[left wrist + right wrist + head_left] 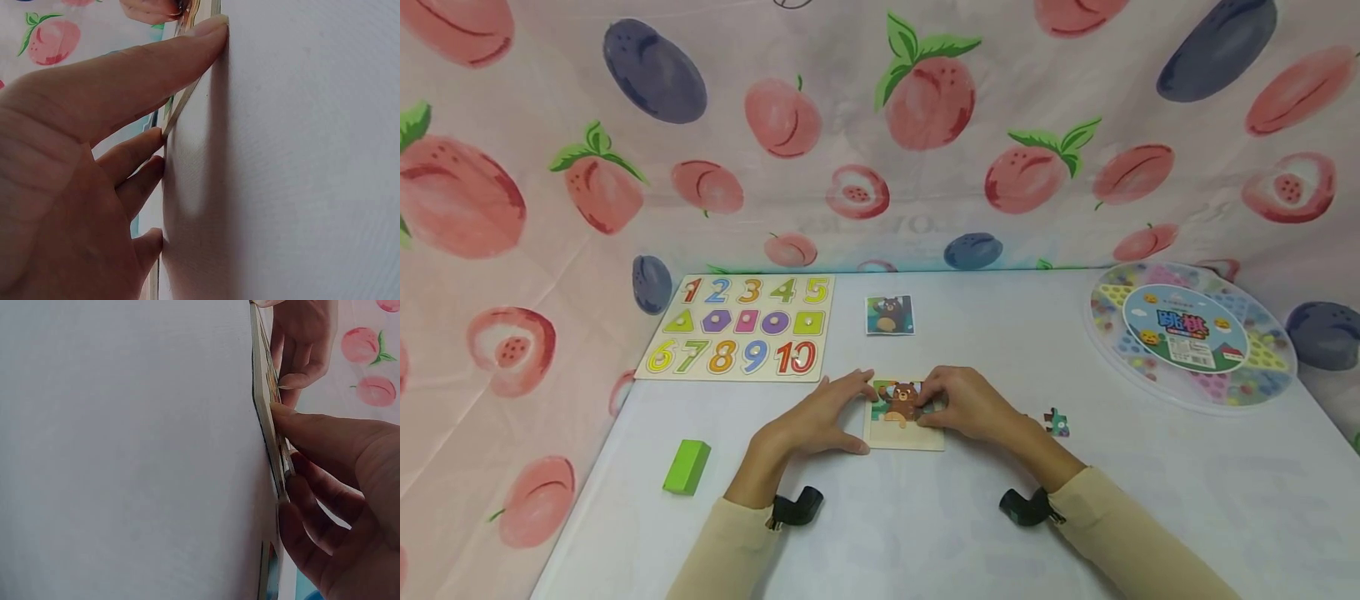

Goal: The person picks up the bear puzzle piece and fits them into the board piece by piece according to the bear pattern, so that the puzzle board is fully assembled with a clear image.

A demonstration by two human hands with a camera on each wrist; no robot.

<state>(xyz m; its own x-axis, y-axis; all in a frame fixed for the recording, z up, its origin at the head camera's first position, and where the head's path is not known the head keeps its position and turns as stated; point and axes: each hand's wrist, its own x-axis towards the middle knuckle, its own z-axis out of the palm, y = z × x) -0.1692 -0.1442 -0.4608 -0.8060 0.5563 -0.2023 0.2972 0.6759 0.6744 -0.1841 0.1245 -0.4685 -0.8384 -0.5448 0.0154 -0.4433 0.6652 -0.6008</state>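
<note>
- Beige sleeves [730,542], nearest the cam, each w/ a black wrist cam [800,506] at the cuff.
- Bear puzzle board [898,438] lies flat nr ctr of the surface [910,533], btwn both hands; bear pic fills the upper part, lower strip is bare wood.
- L hand [816,417]: thumb & fingers spread along the board's L edge, touching, not clenched.
- R hand [966,404]: thumb & fingertips pinch what looks like a puzzle piece [289,464] at the board's R side; piece mostly hidden.
- Handling (my guess): board & pieces light, stiff, thin wood; smooth, not v. fragile, though tabs could chip. Best hold: board by side edges, pieces by opposite rims.
- Loose piece [1057,422] on the surface, just beyond R wrist.
- Surface: number board [735,372] at far-L corner, bear card [890,316] nr far edge, round game box [1187,327] at far-R corner, green block [687,467] nr L edge.
- Room: fruit-print cloth [715,225] hangs behind & to L; nothing past it shows.
</note>
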